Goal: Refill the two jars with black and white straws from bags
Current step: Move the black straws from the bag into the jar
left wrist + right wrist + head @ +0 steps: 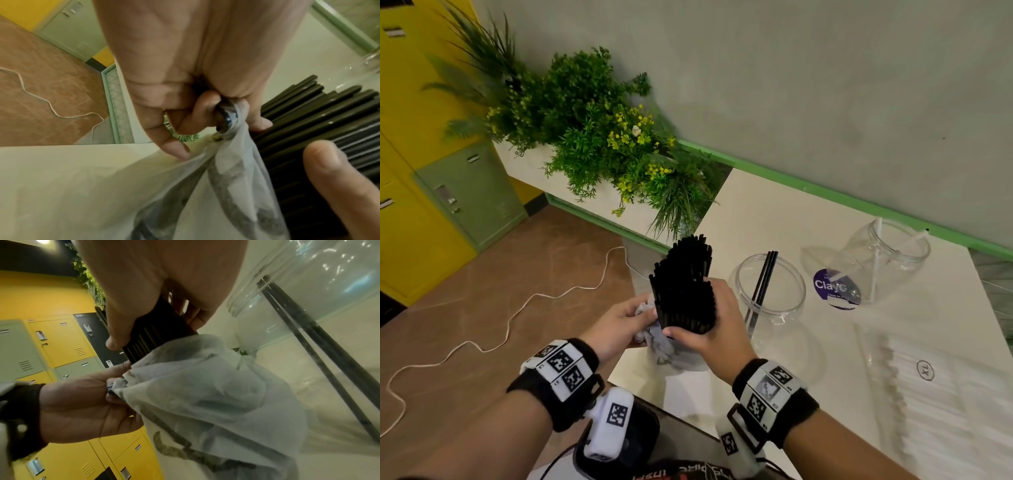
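The right hand [714, 323] wraps a thick bundle of black straws [685, 291], their lower ends in a thin translucent bag [205, 394] whose bunched edge the left hand [619, 322] pinches, plain only in the wrist views. Just right on the desk [774, 212]: a jar [770, 291] holding a few black straws, another [873, 260] labelled, seemingly, "Clay", and a bag of white straws [928, 394] marked "XL".
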{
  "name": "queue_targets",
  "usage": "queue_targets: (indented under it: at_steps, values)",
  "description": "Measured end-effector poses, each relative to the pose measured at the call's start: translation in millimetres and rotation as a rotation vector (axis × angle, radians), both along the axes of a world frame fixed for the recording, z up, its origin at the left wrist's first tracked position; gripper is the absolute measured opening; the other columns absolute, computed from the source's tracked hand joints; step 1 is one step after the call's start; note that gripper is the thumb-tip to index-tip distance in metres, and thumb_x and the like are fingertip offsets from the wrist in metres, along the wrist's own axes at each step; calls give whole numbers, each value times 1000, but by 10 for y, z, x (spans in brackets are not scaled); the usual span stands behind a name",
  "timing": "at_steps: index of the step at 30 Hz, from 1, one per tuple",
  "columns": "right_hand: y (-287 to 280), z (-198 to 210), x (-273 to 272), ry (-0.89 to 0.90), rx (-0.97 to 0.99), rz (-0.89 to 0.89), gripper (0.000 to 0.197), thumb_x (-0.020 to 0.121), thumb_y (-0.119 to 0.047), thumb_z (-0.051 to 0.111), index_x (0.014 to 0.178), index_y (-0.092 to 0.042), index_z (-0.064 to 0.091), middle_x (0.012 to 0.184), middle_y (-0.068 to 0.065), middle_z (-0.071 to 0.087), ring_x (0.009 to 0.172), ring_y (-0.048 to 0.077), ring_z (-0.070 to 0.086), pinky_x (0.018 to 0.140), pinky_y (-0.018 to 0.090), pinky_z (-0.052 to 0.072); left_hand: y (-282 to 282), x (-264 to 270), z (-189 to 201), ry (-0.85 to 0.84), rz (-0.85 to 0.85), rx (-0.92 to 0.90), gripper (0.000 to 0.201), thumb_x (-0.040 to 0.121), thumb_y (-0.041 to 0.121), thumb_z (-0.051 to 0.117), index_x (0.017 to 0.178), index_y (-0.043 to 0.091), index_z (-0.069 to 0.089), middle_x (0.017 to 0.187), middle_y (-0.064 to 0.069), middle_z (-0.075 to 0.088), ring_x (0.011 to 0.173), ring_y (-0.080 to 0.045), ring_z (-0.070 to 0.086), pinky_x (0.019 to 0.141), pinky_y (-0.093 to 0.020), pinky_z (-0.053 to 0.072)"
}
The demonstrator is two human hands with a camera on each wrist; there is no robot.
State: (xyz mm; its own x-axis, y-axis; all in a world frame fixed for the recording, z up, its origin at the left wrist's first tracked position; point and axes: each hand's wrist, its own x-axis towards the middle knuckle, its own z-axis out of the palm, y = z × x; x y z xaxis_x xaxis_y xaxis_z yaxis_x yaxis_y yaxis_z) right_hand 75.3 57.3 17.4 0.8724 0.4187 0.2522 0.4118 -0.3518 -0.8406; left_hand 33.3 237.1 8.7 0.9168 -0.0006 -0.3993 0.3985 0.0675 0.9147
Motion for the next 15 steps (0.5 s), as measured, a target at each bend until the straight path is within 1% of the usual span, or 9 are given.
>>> queue_targets:
  at_steps: [3, 5, 6, 7, 10, 11, 13, 14, 15]
  values:
    - [-23, -54, 13, 99, -23, -20, 77, 60, -49, 83, 124, -24, 48, 116, -9, 52, 113, 10, 50, 98, 36, 45, 7, 11, -2, 27, -25, 26, 20, 97, 9, 44, 108, 19, 58, 55, 8, 55, 46, -4, 47, 51, -15, 45]
    - [-50, -100, 12, 156, -26, -22, 79, 59, -50, 84, 124, -29, 46, 118, -10, 54, 115, 8, 51, 98, 38, 46, 20, 4, -34, 50, -32, 27, 14, 96, 14, 49, 106, 13, 60, 71, -9, 49, 56, -14, 41, 52, -18, 39]
    - [-65, -105, 13, 169, -21, -24, 79, 58, -51, 84, 124, -30, 46, 118, -10, 54, 115, 8, 51, 98, 38, 46, 28, 2, -56, 58, -33, 30, 15, 95, 16, 51, 105, 9, 59, 76, -12, 47, 60, -15, 39, 52, -19, 38]
    - [-78, -106, 18, 174, -19, -27, 79, 57, -52, 84, 123, -30, 46, 117, -9, 54, 115, 8, 51, 98, 38, 46, 21, -1, -58, 64, -38, 32, 19, 94, 18, 52, 108, 6, 58, 73, -12, 48, 59, -15, 39, 52, -19, 38]
    - [-122, -69, 39, 170, -30, -37, 72, 55, -53, 83, 114, -33, 47, 113, -9, 56, 110, 8, 53, 94, 35, 47, 18, 3, -50, 73, -57, 103, 38, 90, 31, 60, 121, 10, 57, 52, 10, 50, 46, -5, 41, 51, -17, 42]
    - [-133, -52, 53, 174, -38, -38, 67, 55, -52, 85, 108, -37, 48, 110, -9, 57, 107, 6, 54, 91, 32, 48, 31, 7, -48, 71, -75, 154, 53, 82, 43, 67, 124, 12, 55, 51, 11, 50, 45, -4, 42, 51, -17, 43]
    - [-153, -35, 82, 181, -46, -40, 57, 55, -46, 88, 95, -41, 47, 101, -9, 58, 97, 2, 56, 79, 22, 46, 72, 20, 21, 47, -127, 305, 84, 52, 63, 76, 122, 20, 55, 62, 12, 59, 53, -3, 53, 53, -19, 47]
    - [-162, -22, 93, 174, -46, -38, 54, 56, -43, 89, 90, -41, 47, 95, -10, 58, 90, 1, 56, 74, 18, 42, 91, 29, 46, 33, -174, 391, 85, 41, 66, 80, 114, 26, 58, 69, 13, 64, 60, -1, 58, 56, -19, 48]
    - [-168, -14, 100, 166, -51, -31, 51, 57, -41, 89, 86, -40, 47, 89, -12, 58, 85, 1, 55, 69, 16, 39, 96, 39, 63, 10, -225, 467, 74, 39, 66, 82, 101, 32, 61, 71, 17, 67, 64, 4, 61, 59, -16, 47]
